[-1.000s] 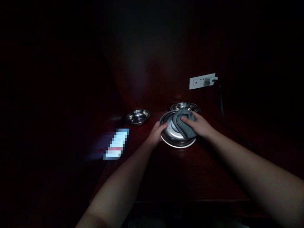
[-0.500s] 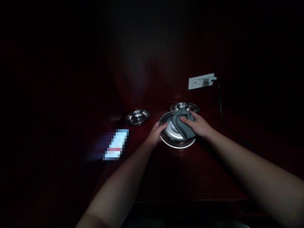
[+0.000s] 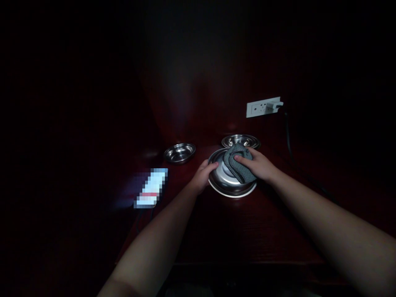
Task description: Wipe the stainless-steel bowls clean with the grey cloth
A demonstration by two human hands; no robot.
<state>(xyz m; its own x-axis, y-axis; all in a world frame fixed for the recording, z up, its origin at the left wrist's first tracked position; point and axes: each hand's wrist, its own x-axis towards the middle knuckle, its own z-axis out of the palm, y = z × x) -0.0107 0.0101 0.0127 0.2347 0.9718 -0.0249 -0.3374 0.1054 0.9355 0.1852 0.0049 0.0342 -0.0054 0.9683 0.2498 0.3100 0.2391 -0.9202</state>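
Note:
My left hand (image 3: 203, 175) grips the left rim of a shiny steel bowl (image 3: 223, 180), its thumb lying over the edge. Pressed against the bowl's right part is a folded grey-green cloth (image 3: 241, 163). My right hand (image 3: 259, 163) is closed on that cloth, with the thumb on top; the other fingers are mostly hidden behind it. Just behind the held bowl sits another steel dish (image 3: 240, 140), partly covered by the cloth and the hand. A smaller steel bowl (image 3: 180, 153) rests on the table to the left.
A lit phone-like screen (image 3: 151, 187), blurred out, lies on the left of the dark red table (image 3: 235, 231), cables beside it. On the back wall is a white socket plate (image 3: 263, 107) with a plug and a black cord (image 3: 288, 136) running down to the right.
The held bowl has tilted or dropped slightly toward me, its near rim now lower in view. The cloth and my right hand have shifted very little; both grips are unchanged.

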